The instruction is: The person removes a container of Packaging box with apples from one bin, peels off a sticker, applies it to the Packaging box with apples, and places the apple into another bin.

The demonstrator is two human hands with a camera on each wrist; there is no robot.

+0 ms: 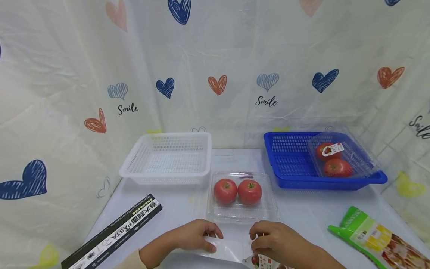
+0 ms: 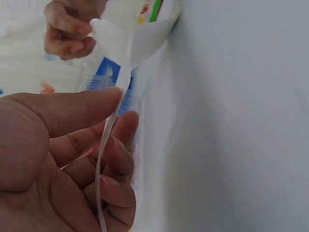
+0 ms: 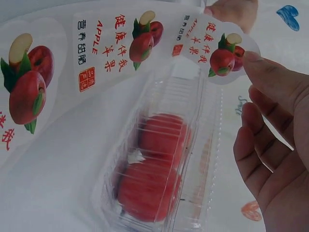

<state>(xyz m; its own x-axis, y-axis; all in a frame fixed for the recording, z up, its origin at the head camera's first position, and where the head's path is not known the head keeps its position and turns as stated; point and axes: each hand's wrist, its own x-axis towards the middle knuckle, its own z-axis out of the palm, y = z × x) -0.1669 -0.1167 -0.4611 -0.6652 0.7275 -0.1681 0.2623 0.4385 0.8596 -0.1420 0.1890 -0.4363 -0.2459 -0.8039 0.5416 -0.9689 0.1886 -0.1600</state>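
My left hand point(image 1: 196, 234) pinches a glossy strip of label backing point(image 1: 228, 249) between thumb and fingers, near the front of the table; its edge runs across the fingers in the left wrist view. Printed apple labels point(image 3: 108, 58) line the strip. At the strip's other end my right hand point(image 1: 280, 239) pinches the edge of one apple label point(image 3: 224, 53), which bends away from the backing. Just beyond both hands sits a closed clear plastic box point(image 1: 242, 215) holding two red apples point(image 1: 249, 191).
A white basket point(image 1: 164, 175) stands back left. In a blue basket point(image 1: 285, 183) at back right, a second clear box point(image 1: 364, 168) holds two apples, with a label on it. A pasta box point(image 1: 114, 235) lies left, a green food bag point(image 1: 376, 235) right.
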